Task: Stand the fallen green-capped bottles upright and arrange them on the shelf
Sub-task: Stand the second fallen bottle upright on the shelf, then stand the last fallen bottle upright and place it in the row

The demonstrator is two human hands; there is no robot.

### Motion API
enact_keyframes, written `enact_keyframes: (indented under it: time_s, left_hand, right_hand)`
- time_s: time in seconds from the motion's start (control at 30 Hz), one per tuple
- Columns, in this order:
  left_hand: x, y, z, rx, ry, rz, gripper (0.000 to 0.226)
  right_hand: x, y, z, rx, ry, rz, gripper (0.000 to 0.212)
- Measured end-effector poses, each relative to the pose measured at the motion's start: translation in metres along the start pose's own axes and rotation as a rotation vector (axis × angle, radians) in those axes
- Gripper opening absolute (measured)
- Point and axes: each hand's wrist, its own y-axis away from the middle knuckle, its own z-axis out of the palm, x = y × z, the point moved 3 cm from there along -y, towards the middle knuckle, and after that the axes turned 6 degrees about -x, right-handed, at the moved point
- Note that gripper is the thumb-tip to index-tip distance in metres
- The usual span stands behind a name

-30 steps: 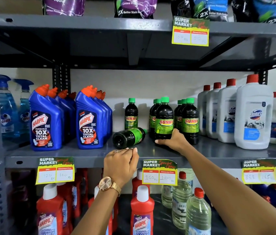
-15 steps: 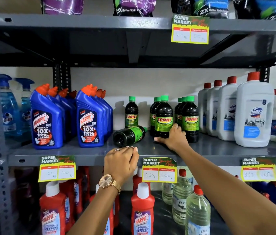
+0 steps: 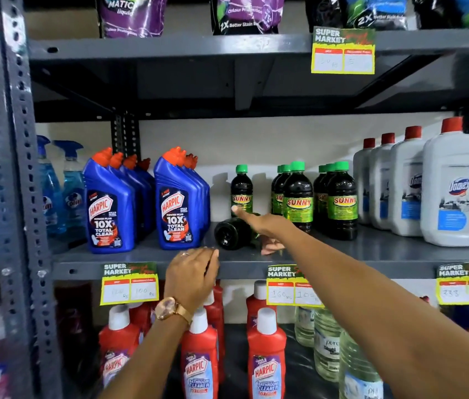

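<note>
One dark green-capped Sunny bottle (image 3: 229, 234) lies on its side on the grey middle shelf (image 3: 386, 254), base toward me. My right hand (image 3: 267, 226) is stretched over its neck end, index finger straight and pointing at a lone upright Sunny bottle (image 3: 241, 191) behind it, thumb low beside the fallen bottle. The fingers are spread, not wrapped round it. Two rows of upright Sunny bottles stand to the right, fronted by one at the middle (image 3: 298, 197) and one further right (image 3: 342, 200). My left hand (image 3: 193, 272) rests curled on the shelf's front lip, holding nothing.
Blue Harpic bottles (image 3: 177, 205) stand close left of the fallen bottle. White Domex jugs (image 3: 455, 191) fill the right. Red Harpic bottles (image 3: 200, 358) and clear bottles (image 3: 327, 347) sit on the shelf below. A perforated steel post (image 3: 17, 197) runs down the left.
My right hand left the base of the middle upright bottle and swung left over the fallen bottle. My left hand stayed on the shelf edge.
</note>
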Motion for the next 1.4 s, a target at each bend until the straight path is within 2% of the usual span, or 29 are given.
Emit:
enact_keyframes:
  time_s: [0.07,0.1,0.17,0.2,0.23,0.33,0.47,0.57,0.63,0.8,0.93,1.0,1.07,1.17,1.2,1.3,1.33,1.4]
  left_hand:
    - [0.002,0.004,0.004,-0.012,-0.016,0.01,0.036]
    - [0.001,0.006,0.004,-0.027,-0.011,-0.001,0.038]
    - [0.0,0.006,0.003,-0.049,-0.001,-0.017,0.04]
    - [0.001,0.006,0.003,-0.056,-0.002,-0.018,0.04]
    - [0.001,0.006,0.003,-0.054,-0.002,-0.018,0.039]
    - [0.003,0.004,0.002,-0.022,0.015,-0.006,0.035]
    - [0.003,0.005,0.002,0.006,-0.003,-0.007,0.036]
    - [0.003,0.006,0.003,0.018,-0.003,-0.01,0.036]
    - [0.003,0.007,0.005,0.025,0.015,-0.021,0.036]
    - [0.001,0.008,0.004,0.025,0.034,-0.017,0.037]
    - [0.0,0.006,0.004,0.04,0.036,-0.002,0.035]
    - [0.001,0.006,0.004,0.048,0.051,-0.023,0.034]
    - [0.001,0.007,0.004,0.047,0.064,-0.033,0.035]
    - [0.0,0.007,0.004,0.034,0.046,-0.014,0.036]
    - [-0.002,0.007,0.004,0.033,0.035,-0.001,0.036]
    - [-0.003,0.008,0.005,0.03,0.023,0.029,0.035]
    - [-0.003,0.009,0.006,0.033,0.021,0.027,0.035]
    - [-0.003,0.008,0.006,0.037,0.024,0.014,0.036]
  right_hand:
    - [-0.01,-0.01,0.006,-0.065,-0.061,0.065,0.126]
    - [-0.016,-0.011,0.008,-0.09,-0.114,0.09,0.115]
    - [-0.024,-0.016,0.011,-0.122,-0.232,0.07,0.075]
    - [-0.026,-0.018,0.012,-0.115,-0.258,0.062,0.066]
    - [-0.027,-0.02,0.016,-0.094,-0.276,0.08,0.068]
    - [-0.019,-0.016,0.025,0.119,-0.282,0.119,0.079]
    - [0.001,-0.01,0.027,0.305,-0.333,0.066,0.093]
    - [0.007,-0.006,0.027,0.449,-0.57,-0.076,0.084]
    - [0.004,-0.003,0.024,0.509,-0.628,-0.179,0.078]
    - [-0.005,-0.003,0.023,0.491,-0.577,-0.284,0.094]
    - [-0.006,-0.007,0.027,0.448,-0.534,-0.234,0.103]
    - [-0.004,-0.007,0.028,0.377,-0.602,-0.223,0.096]
    - [-0.001,-0.006,0.028,0.314,-0.675,-0.206,0.078]
    - [0.002,-0.005,0.028,0.322,-0.577,-0.151,0.065]
    - [0.001,-0.006,0.028,0.336,-0.522,-0.146,0.072]
    - [-0.004,-0.007,0.032,0.334,-0.385,-0.127,0.111]
    - [-0.005,-0.007,0.034,0.324,-0.356,-0.115,0.113]
    - [-0.006,-0.01,0.034,0.309,-0.328,-0.12,0.095]
